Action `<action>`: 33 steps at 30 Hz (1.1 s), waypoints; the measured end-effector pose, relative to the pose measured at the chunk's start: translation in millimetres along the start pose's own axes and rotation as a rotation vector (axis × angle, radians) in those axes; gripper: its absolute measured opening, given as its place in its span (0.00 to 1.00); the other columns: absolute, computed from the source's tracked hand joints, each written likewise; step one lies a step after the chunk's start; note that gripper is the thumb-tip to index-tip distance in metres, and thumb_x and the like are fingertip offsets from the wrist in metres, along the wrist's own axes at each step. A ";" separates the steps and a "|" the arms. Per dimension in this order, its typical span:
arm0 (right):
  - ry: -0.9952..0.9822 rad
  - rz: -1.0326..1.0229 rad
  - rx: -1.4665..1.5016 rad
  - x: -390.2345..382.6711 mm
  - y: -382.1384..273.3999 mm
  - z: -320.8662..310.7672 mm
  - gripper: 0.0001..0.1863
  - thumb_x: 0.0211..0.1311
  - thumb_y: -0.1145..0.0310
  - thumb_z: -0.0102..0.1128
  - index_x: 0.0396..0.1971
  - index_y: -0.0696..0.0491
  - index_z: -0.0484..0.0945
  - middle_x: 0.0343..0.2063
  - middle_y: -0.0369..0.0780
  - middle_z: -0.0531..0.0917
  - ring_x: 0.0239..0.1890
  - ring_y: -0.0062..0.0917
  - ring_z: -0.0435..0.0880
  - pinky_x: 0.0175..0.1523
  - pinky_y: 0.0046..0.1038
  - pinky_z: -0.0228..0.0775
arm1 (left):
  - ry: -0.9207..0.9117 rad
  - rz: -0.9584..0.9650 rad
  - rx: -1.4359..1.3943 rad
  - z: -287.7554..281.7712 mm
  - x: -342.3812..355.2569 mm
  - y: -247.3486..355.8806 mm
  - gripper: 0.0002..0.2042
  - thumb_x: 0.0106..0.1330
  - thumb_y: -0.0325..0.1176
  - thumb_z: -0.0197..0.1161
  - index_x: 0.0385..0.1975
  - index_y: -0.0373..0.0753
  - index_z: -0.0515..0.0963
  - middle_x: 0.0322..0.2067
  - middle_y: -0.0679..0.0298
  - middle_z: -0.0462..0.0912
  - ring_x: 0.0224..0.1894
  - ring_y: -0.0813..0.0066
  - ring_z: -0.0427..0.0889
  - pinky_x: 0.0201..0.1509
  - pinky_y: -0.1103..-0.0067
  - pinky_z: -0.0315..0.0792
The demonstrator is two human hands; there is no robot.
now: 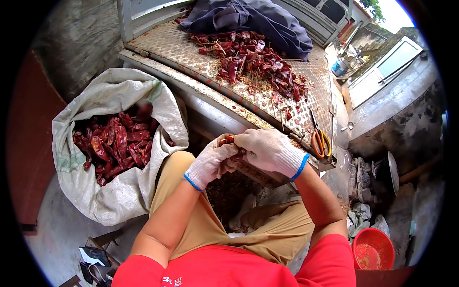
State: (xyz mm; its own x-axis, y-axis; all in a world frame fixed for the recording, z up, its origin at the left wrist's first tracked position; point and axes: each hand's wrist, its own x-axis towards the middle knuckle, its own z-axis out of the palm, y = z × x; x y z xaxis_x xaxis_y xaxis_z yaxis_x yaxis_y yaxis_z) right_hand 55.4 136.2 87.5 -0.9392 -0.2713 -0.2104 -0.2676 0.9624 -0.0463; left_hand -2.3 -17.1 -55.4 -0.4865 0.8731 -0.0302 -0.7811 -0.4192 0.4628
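Both of my hands wear white knit gloves with blue cuffs and meet in front of me, near the edge of a metal truck bed (177, 43). My left hand (215, 160) is closed around a dried red chili (229, 139), whose red skin shows between the gloves. My right hand (270, 150) pinches at the same chili from the other side, its fingers bent. To the left, a white woven sack (71, 119) stands with its rim rolled back, full of dried red chilies (114, 138). A heap of chilies and loose seeds (253, 62) lies on the truck bed.
Scissors (320, 136) with orange and yellow handles lie at the bed's right corner. A dark cloth (253, 21) covers the heap's back. A red basin (373, 248) sits at lower right, near a pan lid (392, 173). A phone (94, 256) rests at lower left.
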 end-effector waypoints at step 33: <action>0.886 -0.027 0.752 -4.9 -24.4 78.3 0.07 0.59 0.80 0.59 0.36 0.59 0.82 0.35 0.44 0.85 0.35 0.34 0.85 0.42 0.28 0.77 | -0.078 0.067 0.162 5.0 -13.9 5.6 0.11 0.67 0.28 0.65 0.47 0.38 0.75 0.30 0.69 0.75 0.24 0.81 0.66 0.28 0.82 0.60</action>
State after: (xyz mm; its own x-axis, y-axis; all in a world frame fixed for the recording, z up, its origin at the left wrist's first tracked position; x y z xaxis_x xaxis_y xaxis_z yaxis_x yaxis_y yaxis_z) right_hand 83.4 115.0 13.2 -0.8361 0.0806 0.5427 -0.3737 0.6406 -0.6709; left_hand 2.0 -30.3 -47.9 -0.4981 0.8642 0.0715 -0.6718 -0.4368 0.5982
